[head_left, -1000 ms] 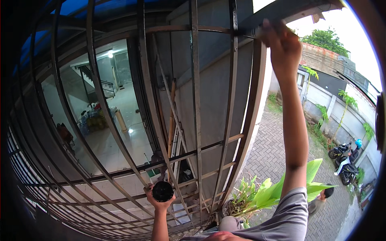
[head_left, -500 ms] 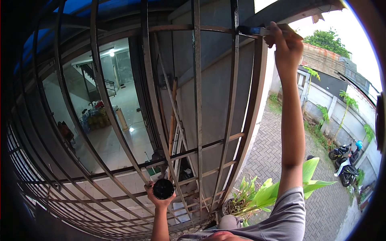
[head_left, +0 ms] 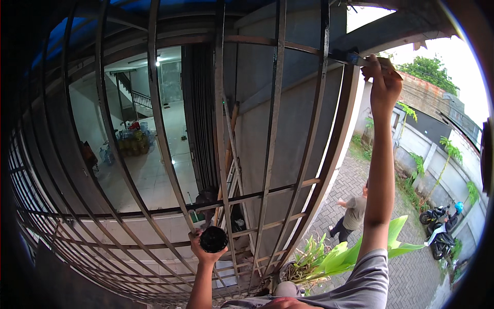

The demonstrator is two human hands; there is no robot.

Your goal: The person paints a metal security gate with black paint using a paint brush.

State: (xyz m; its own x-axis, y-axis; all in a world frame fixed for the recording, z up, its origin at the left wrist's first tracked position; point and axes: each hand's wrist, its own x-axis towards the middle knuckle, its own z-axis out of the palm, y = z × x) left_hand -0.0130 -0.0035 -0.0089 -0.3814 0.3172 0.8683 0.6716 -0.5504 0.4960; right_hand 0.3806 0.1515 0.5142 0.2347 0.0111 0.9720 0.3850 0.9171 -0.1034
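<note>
Ironwork fills the view: a tall grille of dark metal bars (head_left: 221, 154), vertical rods crossed by horizontal rails, bowed by the lens and spanning from the left rim to its outermost upright on the right. Behind the grille, to its left half, lies a lit tiled interior (head_left: 149, 170) with a staircase at the back and a cluster of bottles and goods on the floor; behind its middle stands a grey wall (head_left: 293, 134) with wooden ladder rails leaning against it. Beyond the grille's right edge, a paved lane (head_left: 406, 268) runs below, where another person in a grey shirt (head_left: 354, 212) walks, and parked motorbikes (head_left: 437, 232) stand further right beside a boundary wall lined with plants. Broad green leaves (head_left: 334, 252) rise just under the grille's lower right corner. The person's right hand (head_left: 382, 85) is raised to the top of the grille's outermost upright, fingers curled tight around the handle of a paintbrush (head_left: 355, 57), whose bristles rest against the bar at the upper rail. The left hand (head_left: 206, 250) is low, in front of the grille's bottom rails, fingers wrapped around a small round can of black paint (head_left: 213, 239), its open top facing the camera.
</note>
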